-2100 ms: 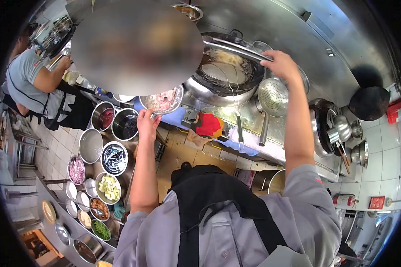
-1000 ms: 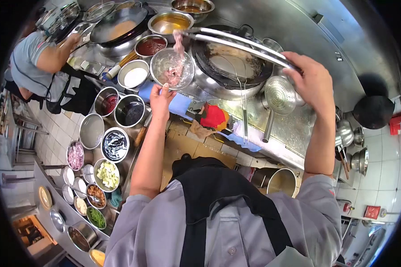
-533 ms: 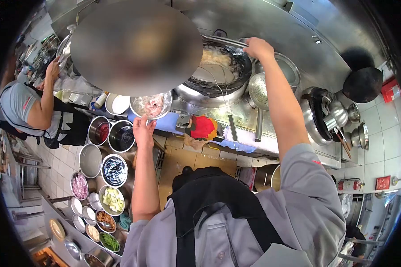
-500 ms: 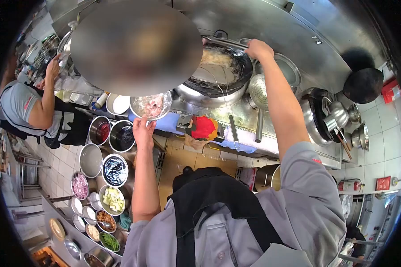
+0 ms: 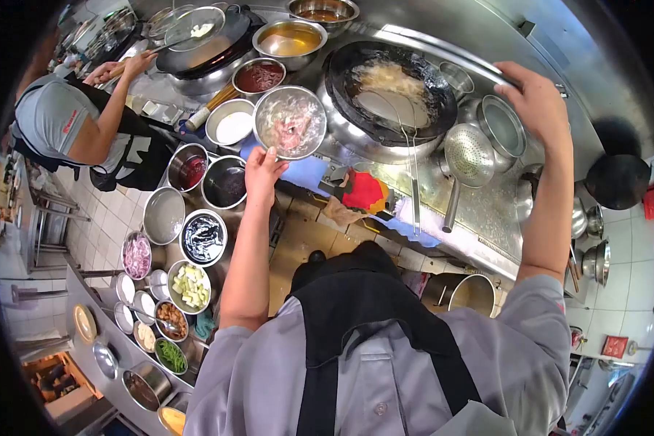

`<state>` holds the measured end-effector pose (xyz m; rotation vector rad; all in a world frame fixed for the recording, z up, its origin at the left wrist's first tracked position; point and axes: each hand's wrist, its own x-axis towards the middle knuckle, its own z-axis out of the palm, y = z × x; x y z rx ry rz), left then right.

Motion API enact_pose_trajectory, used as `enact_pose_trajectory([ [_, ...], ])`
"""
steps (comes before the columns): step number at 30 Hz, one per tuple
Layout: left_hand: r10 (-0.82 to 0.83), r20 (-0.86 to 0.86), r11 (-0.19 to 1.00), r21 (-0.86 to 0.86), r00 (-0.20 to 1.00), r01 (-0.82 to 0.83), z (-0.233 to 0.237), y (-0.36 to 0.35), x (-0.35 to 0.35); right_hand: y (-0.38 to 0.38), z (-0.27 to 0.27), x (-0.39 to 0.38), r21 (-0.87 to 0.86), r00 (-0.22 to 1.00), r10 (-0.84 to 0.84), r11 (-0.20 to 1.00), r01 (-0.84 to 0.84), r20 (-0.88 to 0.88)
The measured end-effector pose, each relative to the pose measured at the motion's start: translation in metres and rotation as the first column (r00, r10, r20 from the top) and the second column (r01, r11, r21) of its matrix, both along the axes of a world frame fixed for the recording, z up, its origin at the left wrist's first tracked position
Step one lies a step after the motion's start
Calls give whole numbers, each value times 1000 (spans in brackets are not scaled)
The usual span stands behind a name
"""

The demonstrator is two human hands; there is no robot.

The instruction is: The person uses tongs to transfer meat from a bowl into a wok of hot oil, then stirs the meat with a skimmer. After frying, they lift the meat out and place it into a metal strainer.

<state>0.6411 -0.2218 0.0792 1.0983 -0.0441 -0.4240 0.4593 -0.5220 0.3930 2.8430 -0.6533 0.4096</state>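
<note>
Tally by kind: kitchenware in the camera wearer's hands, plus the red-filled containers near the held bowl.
Metal bowl, in the left hand: 1
Tongs, in the right hand: 1
Red-filled containers, a small bowl and a pot: 2
Total: 4

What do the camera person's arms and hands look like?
The left hand and right hand wear no gloves, and no watch shows. The forearms are bare below a short grey left sleeve and a matching right sleeve, which has a little red at its outer edge.
</note>
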Motion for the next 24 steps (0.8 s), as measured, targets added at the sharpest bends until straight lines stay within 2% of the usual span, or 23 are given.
enact_pose_trajectory([
  [1,-5,-5,1000,-2,1000,5,0,-3,1,19,0,-4,23,996,44,999,-43,-75],
  [2,-41,45,999,30,998,39,0,-5,2,32,-3,-9,22,996,39,999,-37,-79],
  [4,-84,96,995,63,992,78,4,-10,3,51,-9,-14,-124,971,122,981,-149,-207],
  [6,-101,198,985,156,975,70,10,-17,2,62,-15,-15,-135,962,165,971,-197,-220],
  [11,-139,307,975,210,942,75,14,-38,-3,61,-34,-10,-155,937,280,936,-315,-210],
  [16,-141,317,978,194,938,81,21,-50,-12,59,-39,-16,-158,937,265,939,-304,-230],
  [18,-172,240,972,196,956,126,24,-51,-12,55,-32,-22,-179,941,268,935,-306,-208],
  [20,-181,206,976,161,962,149,25,-52,-12,53,-25,-30,-125,972,222,965,-231,-82],
  [24,-198,107,978,90,974,188,17,-56,-9,37,-15,-41,-51,996,91,995,-92,-17],
])
